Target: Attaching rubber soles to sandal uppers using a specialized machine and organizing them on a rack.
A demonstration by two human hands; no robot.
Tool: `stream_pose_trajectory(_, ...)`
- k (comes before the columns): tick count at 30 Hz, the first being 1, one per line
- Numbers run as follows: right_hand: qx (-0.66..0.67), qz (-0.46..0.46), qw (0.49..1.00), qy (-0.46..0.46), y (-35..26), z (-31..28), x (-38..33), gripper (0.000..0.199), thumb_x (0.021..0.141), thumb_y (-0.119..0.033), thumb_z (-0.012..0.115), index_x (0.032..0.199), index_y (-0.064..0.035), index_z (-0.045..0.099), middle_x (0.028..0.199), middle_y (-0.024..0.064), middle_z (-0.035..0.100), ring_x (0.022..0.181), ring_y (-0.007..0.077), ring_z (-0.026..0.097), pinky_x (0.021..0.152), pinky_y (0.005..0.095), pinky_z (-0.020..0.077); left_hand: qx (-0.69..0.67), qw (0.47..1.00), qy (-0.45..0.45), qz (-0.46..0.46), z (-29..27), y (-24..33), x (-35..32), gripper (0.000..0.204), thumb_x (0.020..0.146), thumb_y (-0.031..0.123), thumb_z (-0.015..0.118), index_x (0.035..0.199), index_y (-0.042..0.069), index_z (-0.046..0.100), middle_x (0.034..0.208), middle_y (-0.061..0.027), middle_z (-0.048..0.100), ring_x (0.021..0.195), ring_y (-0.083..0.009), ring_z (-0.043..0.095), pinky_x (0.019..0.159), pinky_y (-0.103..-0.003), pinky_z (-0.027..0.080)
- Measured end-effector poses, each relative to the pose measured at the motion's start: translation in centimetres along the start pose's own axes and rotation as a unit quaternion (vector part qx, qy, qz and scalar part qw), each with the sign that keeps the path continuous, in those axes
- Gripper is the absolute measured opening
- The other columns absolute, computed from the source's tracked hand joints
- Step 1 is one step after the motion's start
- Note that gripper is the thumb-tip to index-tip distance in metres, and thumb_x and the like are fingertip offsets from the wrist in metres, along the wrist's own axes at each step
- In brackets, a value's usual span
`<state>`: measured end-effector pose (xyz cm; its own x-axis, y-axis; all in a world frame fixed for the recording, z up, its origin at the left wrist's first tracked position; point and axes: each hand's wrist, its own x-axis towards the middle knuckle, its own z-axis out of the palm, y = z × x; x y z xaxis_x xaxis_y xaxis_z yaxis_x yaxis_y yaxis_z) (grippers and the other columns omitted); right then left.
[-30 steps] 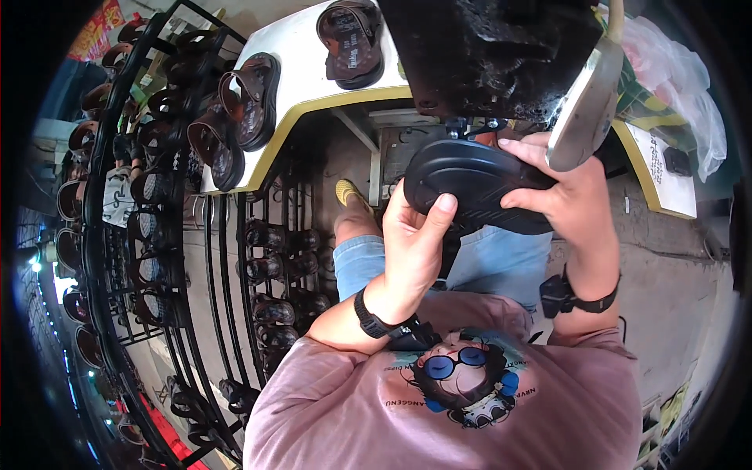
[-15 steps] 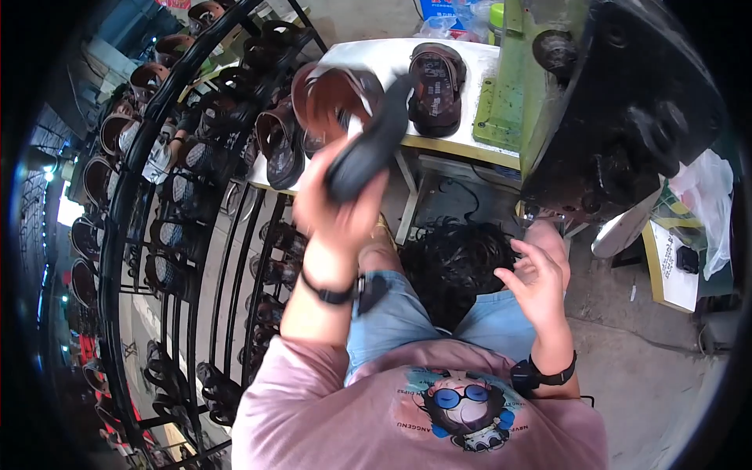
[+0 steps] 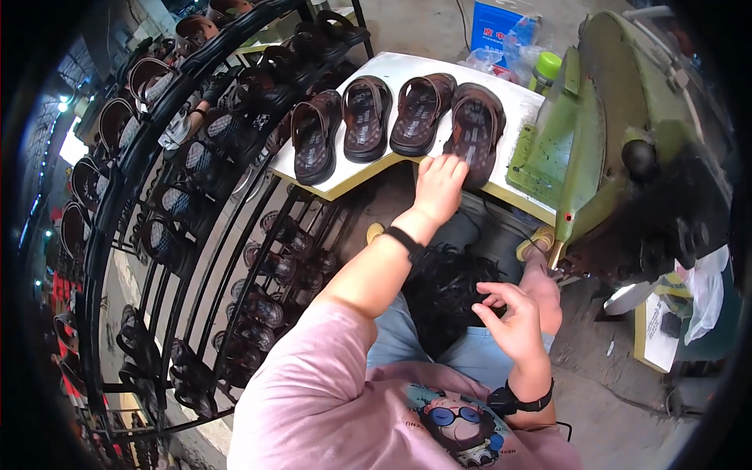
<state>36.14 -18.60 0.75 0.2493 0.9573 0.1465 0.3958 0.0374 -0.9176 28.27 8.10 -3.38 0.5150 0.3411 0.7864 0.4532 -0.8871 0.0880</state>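
Dark brown open-heeled sandals with patterned insoles stand in a row on a white worktable. At the row's right end, my left hand point(image 3: 440, 188) has its fingers closed at the near left edge of a sandal point(image 3: 479, 125). The fingers' undersides are hidden. To the left of it are another sandal point(image 3: 421, 115), then one more point(image 3: 366, 119), and a fourth-from-right sandal point(image 3: 315, 139) by the left corner. Over my lap hovers my right hand point(image 3: 513, 319), empty, with thumb and fingers apart.
A curved black rack point(image 3: 110, 258) with several sandals fills the left side. Right of the row stands a green machine point(image 3: 576, 149) with a dark front part. Behind the worktable point(image 3: 345, 186) are a green-capped bottle point(image 3: 544, 72) and a blue package point(image 3: 497, 31). Black fluffy material point(image 3: 450, 286) lies between my legs.
The sandal that my left hand held raised and tilted has come down to the worktable. That hand has moved right, to the row's right end. My right hand stays over my lap.
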Motion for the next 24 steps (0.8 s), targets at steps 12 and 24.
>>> stream_pose_trajectory(12, 0.009, -0.247, 0.964, 0.093, 1.1, -0.2, -0.6, 0.07, 0.059, -0.037, 0.09, 0.107, 0.0001, 0.056, 0.097, 0.0112, 0.062, 0.087, 0.0274, 0.061, 0.079, 0.0376, 0.0489, -0.575, 0.813, -0.098, -0.007, -17.1, 11.4, -0.9, 0.048, 0.072, 0.03, 0.081, 0.103, -0.004, 0.071, 0.118, -0.0198, 0.062, 0.114, -0.0277, 0.061, 0.097, -0.042, 0.043)
stream_pose_trajectory(24, 0.131, -0.303, 0.943, -0.032, -2.9, -5.5, -10.3, 0.041, 0.07, -0.03, 0.085, 0.1, -0.009, 0.067, 0.111, 0.0122, 0.064, 0.096, 0.0278, 0.065, 0.084, 0.0395, 0.0496, -0.736, 0.548, -0.181, -0.354, -11.7, 20.6, -3.4, 0.048, 0.088, 0.021, 0.066, 0.126, -0.003, 0.051, 0.121, -0.014, 0.063, 0.112, -0.0227, 0.061, 0.099, -0.038, 0.048)
